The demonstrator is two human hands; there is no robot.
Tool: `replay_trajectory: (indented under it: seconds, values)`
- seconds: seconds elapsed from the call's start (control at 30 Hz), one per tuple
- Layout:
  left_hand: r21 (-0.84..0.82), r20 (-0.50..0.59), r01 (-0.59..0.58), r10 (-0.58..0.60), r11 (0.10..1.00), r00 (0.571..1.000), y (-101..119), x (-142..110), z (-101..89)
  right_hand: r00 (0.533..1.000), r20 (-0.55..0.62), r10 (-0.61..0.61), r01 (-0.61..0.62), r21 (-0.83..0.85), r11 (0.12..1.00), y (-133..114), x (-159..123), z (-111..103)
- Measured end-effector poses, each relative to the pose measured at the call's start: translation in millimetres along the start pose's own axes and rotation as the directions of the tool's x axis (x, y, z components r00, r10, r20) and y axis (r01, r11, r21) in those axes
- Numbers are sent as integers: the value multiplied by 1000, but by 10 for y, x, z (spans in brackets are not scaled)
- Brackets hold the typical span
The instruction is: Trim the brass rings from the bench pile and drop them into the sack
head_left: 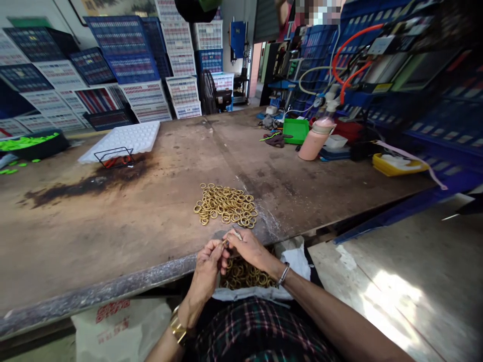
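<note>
At the table's near edge my two hands meet, fingers closed. My left hand (pixel 209 259) pinches a small brass ring (pixel 225 242), mostly hidden by the fingertips. My right hand (pixel 247 247) grips a slim pale-handled tool (pixel 237 234) whose working end is against or very near the ring; I cannot tell which. Just beyond my hands, a pile of brass rings (pixel 226 203) lies loose on the wooden table (pixel 158 216). Below my right forearm, many more rings (pixel 251 274) fill a pale-lined container (pixel 241 293) in front of my lap.
A white moulded tray (pixel 132 138) and a black wire rack (pixel 114 157) stand at the left. A pink bottle (pixel 315 141), a green tray (pixel 296 131) and a yellow tray (pixel 400 165) line the right side. Stacked crates (pixel 124 50) stand behind. A printed sack (pixel 121 329) hangs below the edge.
</note>
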State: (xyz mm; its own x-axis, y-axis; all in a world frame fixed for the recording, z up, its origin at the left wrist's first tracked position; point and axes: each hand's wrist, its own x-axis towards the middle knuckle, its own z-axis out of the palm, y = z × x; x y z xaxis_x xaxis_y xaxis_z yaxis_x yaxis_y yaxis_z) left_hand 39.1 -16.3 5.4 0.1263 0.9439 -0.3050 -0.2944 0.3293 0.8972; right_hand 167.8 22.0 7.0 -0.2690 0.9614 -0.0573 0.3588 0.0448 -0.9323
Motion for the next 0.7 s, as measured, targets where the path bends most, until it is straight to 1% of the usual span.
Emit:
replay_trajectory:
  seconds: [0.07,0.1,0.17,0.23,0.33,0.53,0.6,0.7]
  values:
    - [-38,-11,-12,11,999,1000,6,-3,1,998,-47,-31,25,-122,992,34,-5,2]
    - [-45,-19,-19,18,999,1000,6,-3,0,997,-47,-65,54,-207,977,48,-13,3]
    - [-41,-32,-32,31,999,999,0,2,-7,991,2,-135,127,-356,926,69,-37,6]
    - [-21,-33,-46,46,999,998,-11,8,-20,984,70,-164,178,-443,879,78,-60,13]
    - [32,-19,-71,72,997,997,-28,9,-38,980,115,-161,197,-526,827,75,-76,28]
    - [132,-28,-93,97,987,995,-32,-16,-33,980,142,-138,197,-635,747,56,-71,42]
    - [164,-31,-100,106,981,994,-26,-23,-24,980,160,-117,194,-651,734,35,-69,35]
    - [218,-30,-129,139,967,990,-15,-26,-25,981,189,-53,171,-688,705,-5,-65,35]
